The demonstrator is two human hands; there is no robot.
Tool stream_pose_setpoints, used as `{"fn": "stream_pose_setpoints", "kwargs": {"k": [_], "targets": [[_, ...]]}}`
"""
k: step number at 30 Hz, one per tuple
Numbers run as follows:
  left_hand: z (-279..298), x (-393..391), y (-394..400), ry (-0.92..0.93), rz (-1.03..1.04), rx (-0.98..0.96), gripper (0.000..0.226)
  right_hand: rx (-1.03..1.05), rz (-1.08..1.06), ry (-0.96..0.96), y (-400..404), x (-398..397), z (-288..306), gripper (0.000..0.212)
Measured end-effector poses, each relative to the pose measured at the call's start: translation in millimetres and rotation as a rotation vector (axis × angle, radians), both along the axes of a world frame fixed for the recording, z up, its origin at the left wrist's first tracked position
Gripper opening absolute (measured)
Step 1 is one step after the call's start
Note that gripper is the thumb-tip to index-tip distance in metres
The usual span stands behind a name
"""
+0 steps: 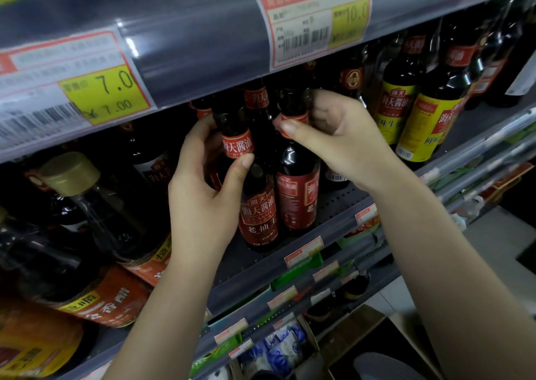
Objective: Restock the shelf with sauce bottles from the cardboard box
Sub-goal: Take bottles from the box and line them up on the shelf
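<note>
Both hands (203,194) on bottle necks (236,135)

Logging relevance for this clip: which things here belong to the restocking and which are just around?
In the job: left hand gripping a red-label bottle; right hand pinching its neighbour; cardboard box.

Just around: yellow-label bottles, big jug, price tags.

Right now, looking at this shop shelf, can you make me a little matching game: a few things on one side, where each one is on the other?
Things:
1. left hand
2. right hand
3. yellow-label bottles
4. cardboard box

Places:
A. on the floor, below the shelves
B. right of the red-label bottles
C. round the neck of the front red-label bottle
D. at the neck of the red-label bottle beside it

Pairs: 1-C, 2-D, 3-B, 4-A
</note>
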State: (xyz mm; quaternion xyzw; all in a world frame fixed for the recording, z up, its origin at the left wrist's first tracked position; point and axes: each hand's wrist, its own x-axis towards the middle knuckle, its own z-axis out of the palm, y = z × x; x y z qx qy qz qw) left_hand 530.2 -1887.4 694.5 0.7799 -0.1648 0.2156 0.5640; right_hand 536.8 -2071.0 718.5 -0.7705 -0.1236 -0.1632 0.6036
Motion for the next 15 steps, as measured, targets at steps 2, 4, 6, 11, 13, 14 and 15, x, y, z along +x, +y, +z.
{"fn": "stream_pose_setpoints", "kwargs": {"k": [2,4,6,11,13,14,15], "targets": [[0.3,-0.9,-0.7,-0.005,0.008,0.001,0.054,0.002,-0.118,-0.043,7.4,0.8,-0.8,0.032],[0.2,-1.8,-1.3,-0.008,0.013,-0.001,0.053,0.017,-0.212,-0.076,13.8,0.9,-2.0,0.038],[0.0,-2.0,-1.3,-0.009,0.013,0.000,0.053,0.000,-0.254,-0.084,16.5,0.9,-2.3,0.040],[-0.6,-1.6,-2.2,-0.015,0.021,0.010,0.055,-0.027,-0.293,-0.088,17.8,0.2,-3.7,0.041],[-0.3,-2.8,-2.7,-0.023,0.035,0.015,0.055,-0.029,-0.335,-0.101,20.9,0.0,-5.7,0.039],[0.0,-3.6,-3.0,-0.027,0.045,0.019,0.055,-0.033,-0.356,-0.108,22.4,0.0,-6.3,0.040],[0.4,-4.1,-3.3,-0.030,0.053,0.023,0.055,-0.034,-0.372,-0.112,23.6,-0.1,-6.8,0.041]]}}
